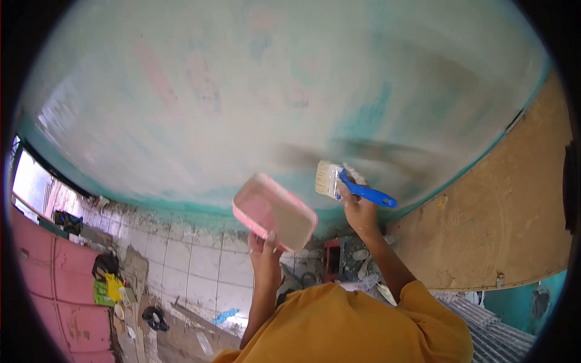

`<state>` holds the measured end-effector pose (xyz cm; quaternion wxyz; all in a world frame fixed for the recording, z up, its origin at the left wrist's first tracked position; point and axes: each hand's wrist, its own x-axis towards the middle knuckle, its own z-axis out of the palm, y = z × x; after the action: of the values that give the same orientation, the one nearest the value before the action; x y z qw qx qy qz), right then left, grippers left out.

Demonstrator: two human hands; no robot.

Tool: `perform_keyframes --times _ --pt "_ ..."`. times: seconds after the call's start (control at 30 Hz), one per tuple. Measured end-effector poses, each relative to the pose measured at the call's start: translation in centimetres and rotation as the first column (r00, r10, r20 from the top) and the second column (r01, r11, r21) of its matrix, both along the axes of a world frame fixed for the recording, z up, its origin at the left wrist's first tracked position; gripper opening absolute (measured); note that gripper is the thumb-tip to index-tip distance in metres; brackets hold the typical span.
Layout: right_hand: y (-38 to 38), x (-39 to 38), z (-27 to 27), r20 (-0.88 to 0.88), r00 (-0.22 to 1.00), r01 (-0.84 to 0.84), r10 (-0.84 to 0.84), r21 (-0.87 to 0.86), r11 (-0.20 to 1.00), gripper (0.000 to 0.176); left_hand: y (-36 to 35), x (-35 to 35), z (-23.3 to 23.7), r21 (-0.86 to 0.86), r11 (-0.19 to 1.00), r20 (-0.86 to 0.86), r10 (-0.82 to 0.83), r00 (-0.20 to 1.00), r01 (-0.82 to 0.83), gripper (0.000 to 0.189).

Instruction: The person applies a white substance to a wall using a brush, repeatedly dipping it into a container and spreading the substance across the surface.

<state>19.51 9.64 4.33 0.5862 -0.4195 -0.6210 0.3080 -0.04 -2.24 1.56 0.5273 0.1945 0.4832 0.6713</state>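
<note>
My left hand (264, 254) is raised and grips the near edge of a shallow pink paint tray (275, 212), holding it tilted in front of the wall. My right hand (358, 210) holds a wide flat brush with a blue handle (369, 193). Its pale bristles (327, 179) lie against or very near a large whitish wall with turquoise patches (272, 91). The brush is just right of the tray and apart from it. My orange sleeves and shirt (357, 327) fill the bottom of the view.
A brown wooden board (502, 218) adjoins the wall on the right. White tiles (181, 260), rubble and scattered items (112, 284) lie lower left beside a pink metal door (48, 284). A corrugated sheet (502, 333) sits at the lower right.
</note>
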Motion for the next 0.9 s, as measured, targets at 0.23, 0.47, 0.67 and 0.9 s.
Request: perform_keyframes --times 0.23,0.47,0.67,0.9 --pt "-6.9 0.7 -0.7 -0.211 0.971 -0.163 0.117 -0.219 0.962 0.030 0.8 0.7 0.7 0.065 0.998 -0.074 -0.004 0.997 0.009 0.067" --pt "-8.3 0.0 -0.6 0.180 0.975 -0.115 0.131 -0.093 0.989 0.022 0.2 1.7 0.5 0.149 0.983 0.001 -0.110 0.994 0.108 0.072" --pt "-7.4 -0.7 0.2 0.514 0.858 -0.074 -0.025 0.172 0.982 0.022 -0.3 1.7 -0.1 0.179 0.973 -0.056 -0.139 0.989 0.146 0.072" --pt "-7.8 0.3 -0.9 0.199 0.969 0.161 -0.150 -0.044 0.986 0.021 0.4 1.8 0.1 0.090 0.990 0.015 -0.113 0.993 0.111 0.066"
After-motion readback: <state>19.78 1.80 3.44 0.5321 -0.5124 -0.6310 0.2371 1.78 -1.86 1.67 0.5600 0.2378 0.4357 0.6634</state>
